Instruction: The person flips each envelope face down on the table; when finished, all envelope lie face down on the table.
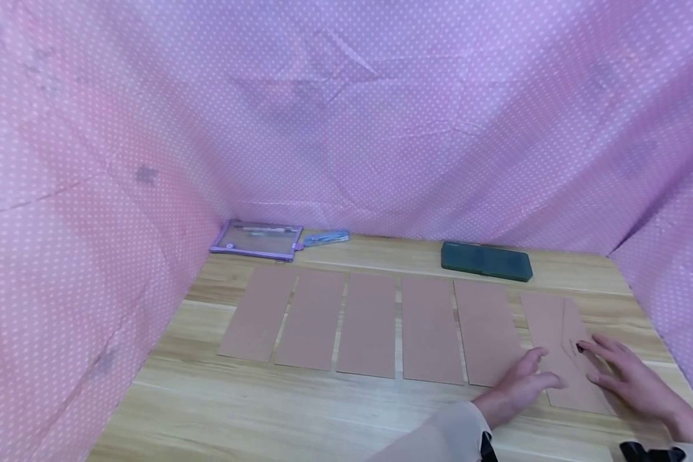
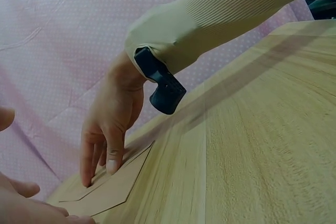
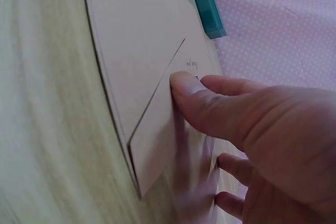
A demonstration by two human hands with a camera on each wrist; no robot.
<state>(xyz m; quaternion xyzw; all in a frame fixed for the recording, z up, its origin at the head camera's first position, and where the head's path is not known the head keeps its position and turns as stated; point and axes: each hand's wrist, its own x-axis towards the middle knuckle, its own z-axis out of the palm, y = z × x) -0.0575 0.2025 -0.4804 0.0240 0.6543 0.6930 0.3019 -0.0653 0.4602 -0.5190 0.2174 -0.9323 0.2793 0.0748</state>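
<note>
A brown paper envelope (image 1: 539, 321) lies at the right end of a row, its pointed flap side facing up. My right hand (image 1: 635, 378) rests at its right side, with the fingertips touching the paper. In the right wrist view the thumb (image 3: 186, 85) lies on the flap (image 3: 155, 148), beside small printed lettering (image 3: 192, 64). My left hand (image 1: 516, 388) is over the envelope's left edge, fingers loosely bent and nothing held. Whether its fingertips touch the paper is hard to tell. In the left wrist view the right hand (image 2: 113, 108) reaches down onto the envelope.
Several more brown envelopes (image 1: 371, 324) lie plain side up in a row to the left. Behind them are a dark green case (image 1: 486, 262), a purple-edged zip pouch (image 1: 260, 240) and a small blue packet (image 1: 326, 238). Pink dotted cloth (image 1: 346, 128) surrounds the wooden table (image 1: 254, 410).
</note>
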